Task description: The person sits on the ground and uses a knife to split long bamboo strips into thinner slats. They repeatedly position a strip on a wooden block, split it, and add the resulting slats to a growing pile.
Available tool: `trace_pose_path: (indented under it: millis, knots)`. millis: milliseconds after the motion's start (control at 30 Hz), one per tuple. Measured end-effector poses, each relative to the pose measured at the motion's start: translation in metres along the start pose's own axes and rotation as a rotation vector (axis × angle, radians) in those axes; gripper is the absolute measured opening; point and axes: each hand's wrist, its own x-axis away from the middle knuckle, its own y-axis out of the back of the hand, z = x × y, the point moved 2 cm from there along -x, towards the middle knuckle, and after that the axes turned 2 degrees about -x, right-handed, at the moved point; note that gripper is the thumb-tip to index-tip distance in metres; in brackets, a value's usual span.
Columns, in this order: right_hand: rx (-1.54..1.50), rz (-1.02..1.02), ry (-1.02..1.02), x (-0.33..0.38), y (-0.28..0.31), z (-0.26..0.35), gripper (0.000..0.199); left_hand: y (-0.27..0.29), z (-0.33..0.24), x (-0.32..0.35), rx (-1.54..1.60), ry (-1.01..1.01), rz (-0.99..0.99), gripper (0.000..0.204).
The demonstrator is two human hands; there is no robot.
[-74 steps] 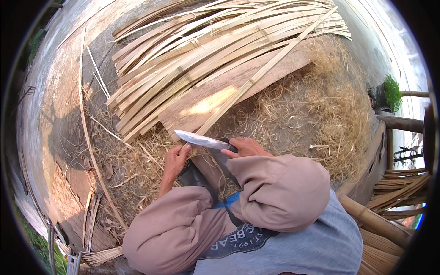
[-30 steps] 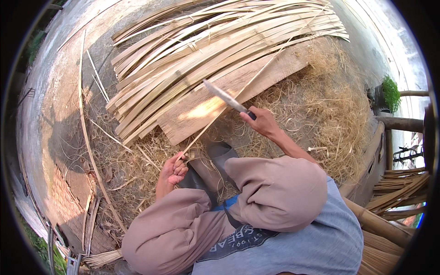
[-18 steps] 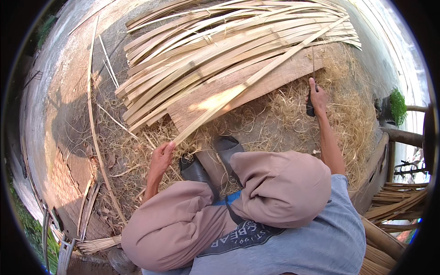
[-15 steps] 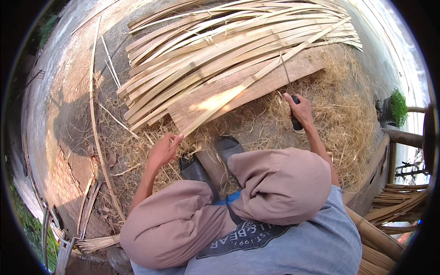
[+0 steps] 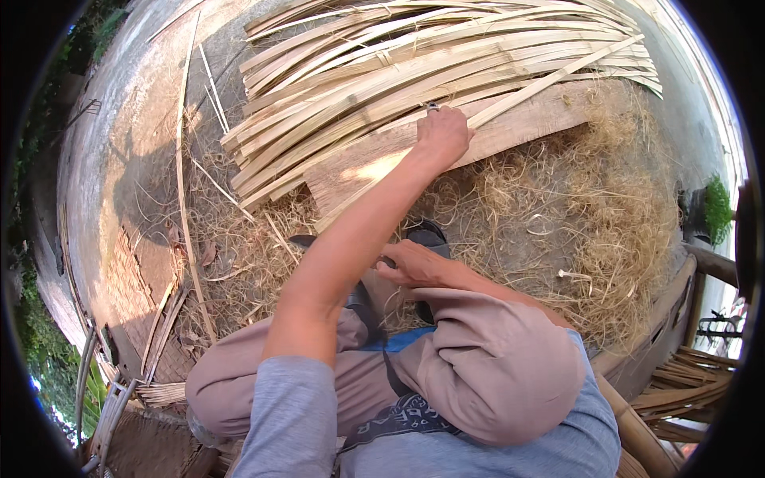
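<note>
My left hand (image 5: 446, 137) reaches out over the wooden board (image 5: 542, 118), its fingers closed round a long split bamboo strip (image 5: 558, 78) that lies slantwise across the board. A ring shows on one finger. Close to my knees, my right hand (image 5: 413, 264) grips the dark handle of a knife (image 5: 303, 240). The knife's blade passes beneath my left forearm, which hides most of it; the dark tip shows on the forearm's left side. Part of the strip's near end is also behind that forearm. Beyond the board lies a wide pile of bamboo strips (image 5: 343, 119).
Curly bamboo shavings (image 5: 621, 239) cover the ground, thickest at the right. Dark sandals (image 5: 426, 236) are between my knees. A long thin strip (image 5: 182, 175) lies at the left. More strips (image 5: 685, 382) and a thick pole (image 5: 649, 406) are at the lower right.
My left hand has moved from the strip's near end forward and right along it. My right hand has brought the knife from the strip's far right back toward my knees.
</note>
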Motion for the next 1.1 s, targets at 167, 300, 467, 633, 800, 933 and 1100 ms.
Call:
trace_pose_path:
  millis: [167, 300, 467, 633, 800, 933, 1100]
  knots:
    - [-0.357, -0.334, -0.271, 0.032, 0.046, 0.005, 0.025, -0.093, -0.017, -0.032, -0.021, 0.197, -0.213, 0.030]
    - [-0.442, -0.726, -0.527, 0.040, 0.083, -0.032, 0.026, -0.098, -0.030, -0.061, 0.071, 0.149, -0.308, 0.016]
    - [-0.229, -0.883, -0.251, 0.017, 0.058, -0.065, 0.032, -0.105, -0.027, -0.081, 0.262, 0.075, -0.306, 0.013]
    - [-0.188, -0.329, -0.399, 0.002, -0.036, -0.039, 0.040, -0.102, -0.024, -0.081, 0.278, 0.082, -0.352, 0.014]
    - [-0.239, -0.344, -0.252, -0.004, 0.025, -0.013, 0.037, -0.093, -0.012, -0.089, 0.351, 0.121, -0.108, 0.028]
    - [-0.348, -0.778, -0.402, 0.006, 0.070, -0.043, 0.024, -0.093, 0.005, -0.099, 0.545, 0.123, -0.017, 0.038]
    - [0.010, -0.653, -0.054, 0.002, 0.034, -0.013, 0.026, -0.096, -0.004, -0.100, 0.583, 0.105, -0.026, 0.039]
